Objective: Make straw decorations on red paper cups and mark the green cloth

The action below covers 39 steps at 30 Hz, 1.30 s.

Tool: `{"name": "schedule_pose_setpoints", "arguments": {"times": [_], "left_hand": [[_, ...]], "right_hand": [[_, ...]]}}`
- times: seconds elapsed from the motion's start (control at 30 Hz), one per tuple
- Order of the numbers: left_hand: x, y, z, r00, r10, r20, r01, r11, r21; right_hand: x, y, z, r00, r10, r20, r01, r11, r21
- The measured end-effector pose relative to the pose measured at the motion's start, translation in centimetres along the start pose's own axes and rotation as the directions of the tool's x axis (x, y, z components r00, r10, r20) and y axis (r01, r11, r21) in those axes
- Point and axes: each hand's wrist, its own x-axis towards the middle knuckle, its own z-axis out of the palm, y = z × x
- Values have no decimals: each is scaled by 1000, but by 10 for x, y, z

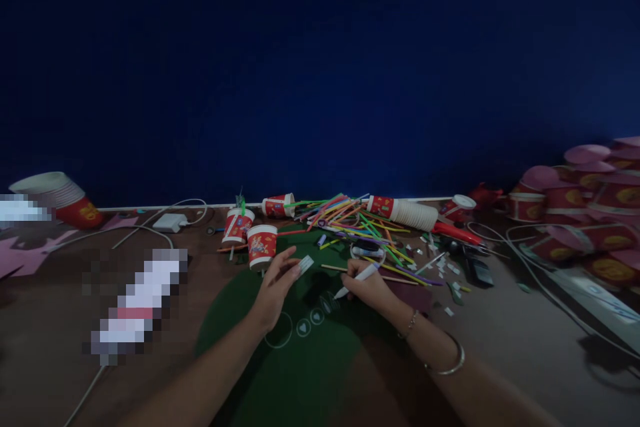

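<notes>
My left hand holds a small pale card between thumb and fingers, raised over the dark green sheet. In my right hand is a white marker, gripped by closed fingers, its end pointing down left toward the sheet. White outlines show on the green: a large circle and two small circles with hearts. Other white marks lie just left of my right hand. Beyond my left hand stands a red and white paper cup.
Colourful sticks are heaped behind my hands, beside a lying stack of cups. Paper scraps and a dark object lie right. Pink-topped red cups crowd the far right. A white adapter with cables lies left.
</notes>
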Motion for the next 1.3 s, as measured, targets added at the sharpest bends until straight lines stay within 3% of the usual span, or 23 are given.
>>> {"name": "schedule_pose_setpoints", "arguments": {"times": [0.67, 1.0, 1.3], "left_hand": [[2, -4, -2, 1000, 19, 12, -19, 1000, 11], [0, -1, -1, 1000, 8, 27, -8, 1000, 12], [-1, 0, 1, 1000, 16, 8, -17, 1000, 17]], "right_hand": [[1, 9, -1, 994, 35, 107, -40, 998, 44], [3, 9, 0, 999, -26, 25, 25, 999, 28], [0, 5, -2, 993, 63, 103, -65, 998, 19]]}}
